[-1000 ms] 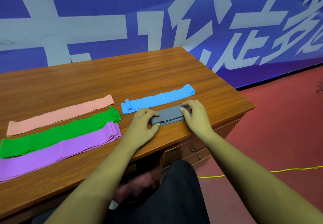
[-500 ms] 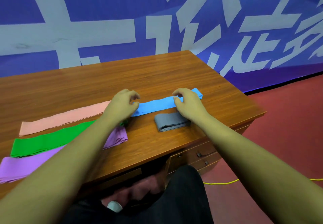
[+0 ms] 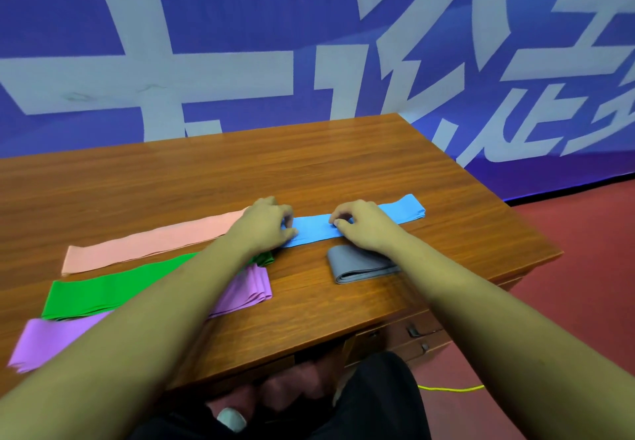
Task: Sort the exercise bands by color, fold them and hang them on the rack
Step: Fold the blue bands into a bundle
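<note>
Moved: both hands, taken off the grey band [image 3: 357,266] and set on the blue band [image 3: 316,228].

- Pink band [image 3: 154,243], green band [image 3: 103,293], purple band [image 3: 247,288]: laid flat at 9 o'clock of the blue.
- Left hand [image 3: 264,224]: fingers curled, the blue band's left end pinched.
- Blue band: long, flat sky-blue strip on the desk [image 3: 309,164]. Judged light, limp and stretchy; best taken at the ends.
- Right hand [image 3: 364,224]: fingers curled, the band's middle pinched.
- Grey band: folded, at 6 o'clock of the right hand.

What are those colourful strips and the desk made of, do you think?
Blue band: likely thin rubber or latex, matte, lying limp and flat. Grey band: same stuff, folded into soft layers. Desk: wood or wood-look laminate, slight sheen, straight grain.
</note>
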Demonstrator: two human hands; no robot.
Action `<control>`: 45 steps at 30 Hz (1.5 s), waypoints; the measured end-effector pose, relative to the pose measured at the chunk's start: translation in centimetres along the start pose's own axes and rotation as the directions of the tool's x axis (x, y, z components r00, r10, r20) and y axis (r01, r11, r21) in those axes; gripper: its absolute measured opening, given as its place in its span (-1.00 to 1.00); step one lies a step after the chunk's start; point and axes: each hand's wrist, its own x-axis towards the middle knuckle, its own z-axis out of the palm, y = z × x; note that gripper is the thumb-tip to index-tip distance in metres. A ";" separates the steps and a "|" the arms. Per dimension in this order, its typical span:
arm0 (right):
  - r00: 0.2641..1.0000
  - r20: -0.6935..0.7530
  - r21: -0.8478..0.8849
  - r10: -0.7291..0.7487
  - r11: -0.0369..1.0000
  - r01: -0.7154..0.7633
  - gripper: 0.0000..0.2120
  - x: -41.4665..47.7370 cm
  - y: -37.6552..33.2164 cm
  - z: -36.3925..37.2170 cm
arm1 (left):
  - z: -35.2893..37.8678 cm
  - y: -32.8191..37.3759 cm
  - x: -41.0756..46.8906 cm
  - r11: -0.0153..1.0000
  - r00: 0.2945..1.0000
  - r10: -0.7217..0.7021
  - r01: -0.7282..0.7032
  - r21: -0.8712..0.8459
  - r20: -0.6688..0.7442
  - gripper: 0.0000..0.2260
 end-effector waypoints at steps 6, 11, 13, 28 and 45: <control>1.000 0.000 0.025 -0.008 1.000 0.008 -0.82 0.0 0.2 0.2 | -0.3 -0.2 0.4 0.989 0.999 -0.042 0.041 -0.140 -0.004 -0.68; 0.999 -0.014 0.012 -0.030 0.999 0.030 -0.79 -0.3 0.1 0.4 | -0.5 -0.5 0.7 0.994 0.990 -0.109 0.108 0.013 0.085 -0.70; 0.999 -0.001 0.002 -0.047 0.999 0.047 -0.79 -0.5 0.1 0.3 | -0.4 -0.2 0.8 0.990 0.982 -0.135 0.128 0.057 0.131 -0.76; 0.995 0.074 -0.019 -0.069 0.997 0.070 -0.73 -0.5 0.8 0.7 | -3.2 1.7 1.5 0.889 0.957 -0.233 0.282 -0.361 0.174 -0.93; 0.908 0.059 0.872 0.415 0.422 -0.249 -0.96 0.3 -0.2 -2.4 | -3.1 6.6 3.2 0.524 0.980 -0.127 0.196 -0.829 0.151 -0.69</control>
